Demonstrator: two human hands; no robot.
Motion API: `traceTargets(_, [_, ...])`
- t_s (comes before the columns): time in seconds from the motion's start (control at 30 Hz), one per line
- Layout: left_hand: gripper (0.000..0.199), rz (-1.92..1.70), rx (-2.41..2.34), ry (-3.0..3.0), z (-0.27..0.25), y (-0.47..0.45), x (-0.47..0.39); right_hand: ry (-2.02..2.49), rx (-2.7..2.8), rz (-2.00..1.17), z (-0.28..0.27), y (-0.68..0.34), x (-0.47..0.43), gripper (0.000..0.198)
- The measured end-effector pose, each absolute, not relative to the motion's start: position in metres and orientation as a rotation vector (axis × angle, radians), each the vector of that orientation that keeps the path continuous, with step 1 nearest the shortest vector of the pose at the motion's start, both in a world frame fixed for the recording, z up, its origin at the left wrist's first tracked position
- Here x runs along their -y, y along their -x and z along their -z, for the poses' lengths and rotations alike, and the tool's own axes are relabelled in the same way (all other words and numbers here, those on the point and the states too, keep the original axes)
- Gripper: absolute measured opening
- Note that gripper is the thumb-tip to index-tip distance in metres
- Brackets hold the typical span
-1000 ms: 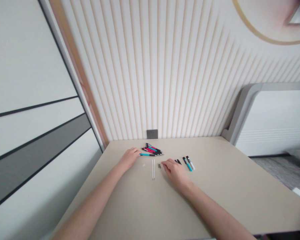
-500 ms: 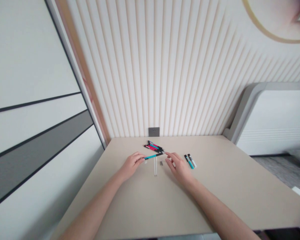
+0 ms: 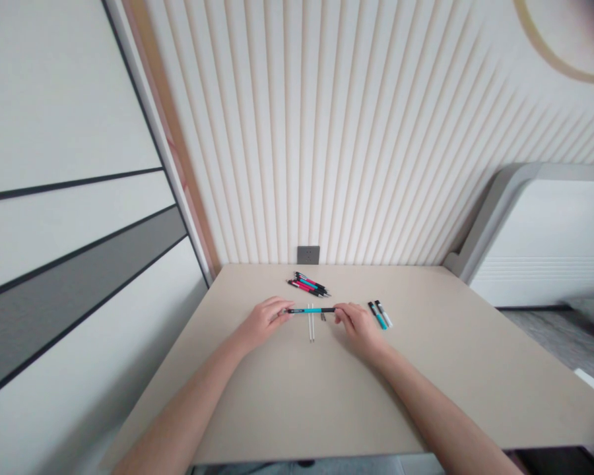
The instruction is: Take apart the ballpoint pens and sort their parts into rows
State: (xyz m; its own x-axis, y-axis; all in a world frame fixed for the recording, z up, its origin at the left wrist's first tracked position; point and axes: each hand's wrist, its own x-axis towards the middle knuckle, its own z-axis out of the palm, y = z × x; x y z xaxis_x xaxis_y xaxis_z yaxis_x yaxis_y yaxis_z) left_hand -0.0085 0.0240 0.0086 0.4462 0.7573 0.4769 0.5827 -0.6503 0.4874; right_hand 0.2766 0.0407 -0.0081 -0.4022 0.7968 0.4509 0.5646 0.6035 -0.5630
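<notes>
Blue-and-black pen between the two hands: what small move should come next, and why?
Perhaps a gentle twist by the right hand, with the left hand steadying: they hold opposite ends of the pen, and two slim white rods lie close by.

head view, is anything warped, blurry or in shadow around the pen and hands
In the head view, the wall slats fan outward like wide-angle distortion; also there, the pen between left hand and right hand has white marks too small to read; same view, soft shadow on the lower cabinet panel, upper right corner dark and blurred.
</notes>
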Motion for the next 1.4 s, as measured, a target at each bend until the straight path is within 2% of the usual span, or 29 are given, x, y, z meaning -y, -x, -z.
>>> traceTargets(0.4, [0.022,-0.95,-1.209,-2.726,-0.0099,0.0134,-0.0236,1.045,2.079,-0.528,0.0065,-0.277,-0.0386,0.032])
traceTargets(0.9, [0.025,-1.172,-1.203,-2.776,-0.0067,0.0113,-0.0261,1.12,2.047,-0.547,0.0068,-0.2753,-0.0398,0.044])
traceTargets(1.4, [0.026,-1.181,-1.202,-2.733,-0.0058,0.0115,-0.0267,1.155,2.013,-0.524,0.0109,-0.2766,-0.0442,0.039])
